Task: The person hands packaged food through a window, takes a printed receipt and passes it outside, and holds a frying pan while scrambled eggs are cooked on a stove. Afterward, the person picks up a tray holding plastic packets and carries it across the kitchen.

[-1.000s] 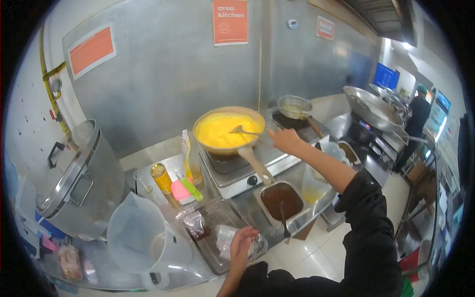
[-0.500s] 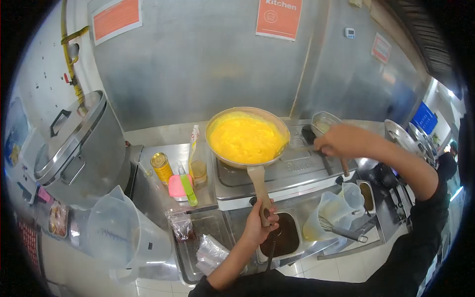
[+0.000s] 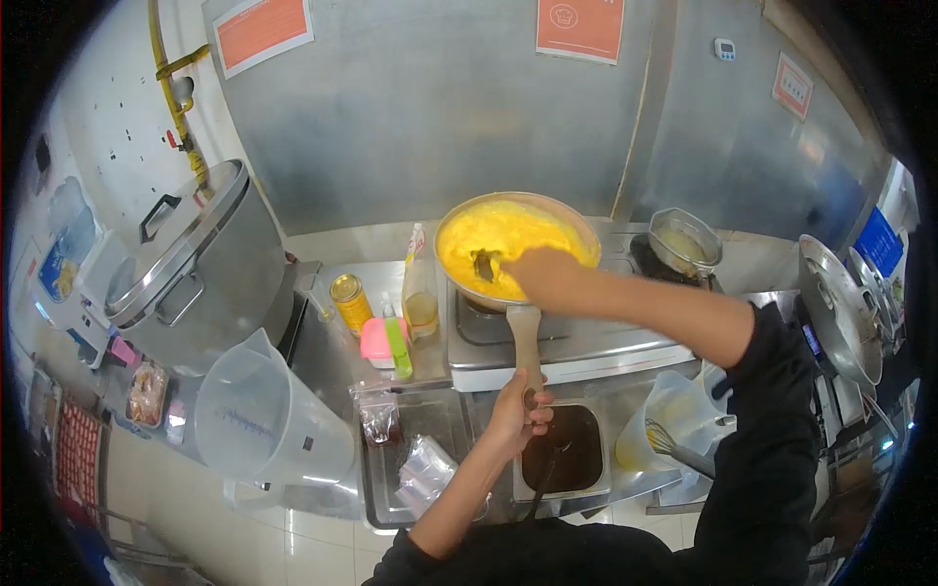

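"Wall [image 3: 449, 127] of sheet metal at the back; before it, a stove [image 3: 576, 370]; at the left, a lidded pot [image 3: 234, 293]. What occupies the centre?"

"A pan [image 3: 592, 236], set on the stove, holding a yellow mixture [image 3: 518, 220]; its handle [image 3: 526, 342] points toward the wearer, past the stove's front edge."

"And the hands?"

"The left hand [image 3: 516, 415] is closed around the handle near its outer end. The right hand [image 3: 540, 277], blurred, is over the pan's near side, fingers curled, apparently about a utensil [image 3: 484, 265] whose dark head lies in the mixture; the exact finger placing cannot be told."

"What could go wrong?"

"Spilling, most likely: a hard sweep of the utensil or a tilt of the handle could carry mixture over the rim. A slack left grip might let the pan swivel. The right knuckles, so near the mixture, could be scalded if it is hot; any flame beneath is hidden."

"Counts, in descending size?"

"One lidded pot; one pan in hand; one large jug [image 3: 283, 415]; one tray [image 3: 430, 415]; one smaller pan [image 3: 689, 239], rear right; one container [image 3: 603, 474] of brown liquid, just beside the left hand; one whisk [image 3: 674, 451] at the right, where overlap prevents counting the vessels; one can [image 3: 352, 303]; one utensil."
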### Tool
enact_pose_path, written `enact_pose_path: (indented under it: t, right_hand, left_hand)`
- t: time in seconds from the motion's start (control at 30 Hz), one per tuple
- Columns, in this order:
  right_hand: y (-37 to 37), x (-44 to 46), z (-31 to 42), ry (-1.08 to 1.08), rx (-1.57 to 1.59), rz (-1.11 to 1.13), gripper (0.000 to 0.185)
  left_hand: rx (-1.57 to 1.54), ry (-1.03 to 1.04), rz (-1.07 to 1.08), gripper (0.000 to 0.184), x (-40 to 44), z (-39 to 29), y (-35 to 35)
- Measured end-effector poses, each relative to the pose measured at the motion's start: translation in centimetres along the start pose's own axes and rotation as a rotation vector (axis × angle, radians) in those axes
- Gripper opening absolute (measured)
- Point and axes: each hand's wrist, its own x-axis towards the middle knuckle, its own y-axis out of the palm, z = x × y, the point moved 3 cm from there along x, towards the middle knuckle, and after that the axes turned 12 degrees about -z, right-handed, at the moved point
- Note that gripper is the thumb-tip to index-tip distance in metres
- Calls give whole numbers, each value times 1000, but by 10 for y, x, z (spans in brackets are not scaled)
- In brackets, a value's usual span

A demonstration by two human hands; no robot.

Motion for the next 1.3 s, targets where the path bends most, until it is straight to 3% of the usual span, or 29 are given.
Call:
enact_pose_path:
  t: [0.07, 0.13, 0.2, 0.27, 0.33, 0.37, 0.43, 0.5, 0.57, 0.63, 0.77, 0.83, 1.0, 1.03, 1.1, 1.17, 1.23, 1.27, 1.3]
  right_hand:
    - [-3, 20, -25, 69, 62, -28, 18]
    - [-6, 44, -74, 86, -61, 125, 24]
    - [0, 57, -143, 290, 98, 538, 24]
    - [-26, 29, -177, 632, 655, 603, 20]
    - [-58, 5, -176, 661, 538, 464, 21]
    - [-75, -7, -169, 662, 526, 463, 21]
    - [-104, -29, -150, 447, 296, 314, 24]
    - [-120, -53, -131, -65, 96, 43, 27]
    - [-140, -76, -75, 202, -40, 103, 28]
    - [-133, -93, -47, 171, -114, 213, 26]
    - [-84, -102, -13, 145, -111, 344, 27]
    - [-47, -87, -21, 114, -8, 175, 27]
    - [21, -25, -44, 82, 30, 31, 21]
    - [22, -9, -51, 119, 42, -6, 17]
    - [19, 34, -89, 221, -45, 166, 19]
    - [7, 57, -139, 253, 273, 301, 20]
    - [-35, 55, -135, 525, 339, 398, 27]
    - [-57, 54, -122, 527, 331, 393, 27]
    - [-78, 53, -101, 320, 137, 351, 25]
  left_hand:
    - [8, 22, -27, 33, -3, -1, -1]
    - [48, 68, -67, 32, -5, -2, -3]
    - [8, 43, -27, 32, -2, -1, -7]
    - [10, 60, -39, 33, -4, -3, -5]
    - [-28, 24, 19, 34, 2, -3, -9]
    - [-110, 7, 41, 34, 3, -5, -7]
    - [-191, -13, 68, 34, 7, -6, -5]
    - [-289, -47, 87, 32, 12, -6, -2]
    - [-337, -72, 94, 32, 15, -3, -3]
    - [-355, -114, 186, 33, 16, -2, -4]
    - [-334, -120, 161, 34, 18, 0, -3]
    - [-324, -138, 166, 34, 18, 1, -4]
    - [-296, -127, 110, 34, 15, 1, -2]
    - [-298, -134, 94, 34, 15, 0, -3]
    - [-283, -113, 115, 33, 19, 0, -6]
    - [-277, -108, 134, 33, 19, 4, -7]
    - [-337, -133, 156, 33, 20, 2, -6]
    - [-336, -131, 165, 33, 20, 0, -6]
    - [-320, -122, 165, 33, 19, 0, -5]
